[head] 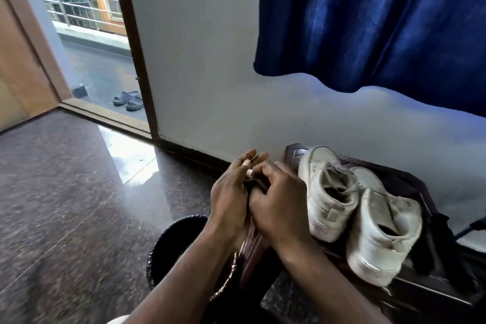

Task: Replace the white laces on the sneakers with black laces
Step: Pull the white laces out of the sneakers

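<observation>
Both hands meet in front of the person, just left of the desk [293, 151]; the left hand [230, 200] pinches a small dark bundle [253, 187] between thumb and fingers, its index and middle fingers reaching further out with two pale tips [249, 172] showing between them; the right hand [280, 201] curls round the same bundle from the other side, its knuckles up; the two hands touch; whether the bundle is the black laces I cannot tell, as the hands hide most of it. The sneakers [326, 200] stand side by side on the dark desk, heels toward the person, toes toward the wall [205, 60]; the left one has white laces [335, 175] loosely threaded; the right one's front is hidden. A dark cloth [434, 242] lies on the desk just right of the sneakers. A bin [168, 244] with a black liner sits on the floor [65, 192] below the wrists. A blue curtain [381, 21] hangs above; sandals [128, 100] lie beyond the open door [21, 60].
</observation>
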{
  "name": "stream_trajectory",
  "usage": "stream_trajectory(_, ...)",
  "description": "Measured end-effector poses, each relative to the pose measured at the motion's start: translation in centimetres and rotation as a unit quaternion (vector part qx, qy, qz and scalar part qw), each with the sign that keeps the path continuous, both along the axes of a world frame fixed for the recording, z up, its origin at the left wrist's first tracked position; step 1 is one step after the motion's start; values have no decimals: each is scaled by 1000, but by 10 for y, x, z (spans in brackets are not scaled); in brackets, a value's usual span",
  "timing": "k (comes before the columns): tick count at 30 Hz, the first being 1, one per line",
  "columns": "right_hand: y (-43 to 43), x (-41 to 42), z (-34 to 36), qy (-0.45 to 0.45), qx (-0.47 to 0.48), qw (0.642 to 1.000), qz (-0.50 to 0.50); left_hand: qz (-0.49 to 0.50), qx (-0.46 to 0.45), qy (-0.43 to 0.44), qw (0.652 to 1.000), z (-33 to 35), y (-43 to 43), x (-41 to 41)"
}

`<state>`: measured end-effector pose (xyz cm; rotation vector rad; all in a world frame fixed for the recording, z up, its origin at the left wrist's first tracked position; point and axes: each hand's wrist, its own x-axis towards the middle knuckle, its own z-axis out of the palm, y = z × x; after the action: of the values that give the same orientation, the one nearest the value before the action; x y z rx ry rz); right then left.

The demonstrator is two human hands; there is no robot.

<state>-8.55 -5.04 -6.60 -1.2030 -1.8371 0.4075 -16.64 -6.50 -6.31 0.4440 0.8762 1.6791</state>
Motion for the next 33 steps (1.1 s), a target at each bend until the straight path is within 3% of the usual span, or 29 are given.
stream_trajectory(3,-1,-20,-4,9,-78,994,78,12,-19,-3,1000,-10,3,-27)
stream_trajectory(6,1,-35,-8,44,-153,979,124,-38,-19,-28,999,-14,6,-55)
stream_trajectory(10,11,-47,-16,74,-76,993,57,-125,-15,-29,992,-12,6,-77)
stream_trajectory(12,19,-49,-15,107,-83,990,50,-139,-7,-15,990,-13,7,-83)
stream_trajectory(15,32,-47,-18,148,-130,980,38,-141,-5,84,986,-21,8,-95)
stream_trajectory(19,37,-50,-25,160,-148,975,32,-73,-51,258,962,-33,10,-107)
stream_trajectory(24,38,-63,-48,152,-217,964,36,-7,-112,444,889,-43,13,-130)
stream_trajectory(30,29,-69,-72,18,-265,960,88,-37,-225,645,730,-60,15,-145)
stream_trajectory(33,25,-77,-86,-32,-265,958,109,-64,-261,685,677,-73,17,-147)
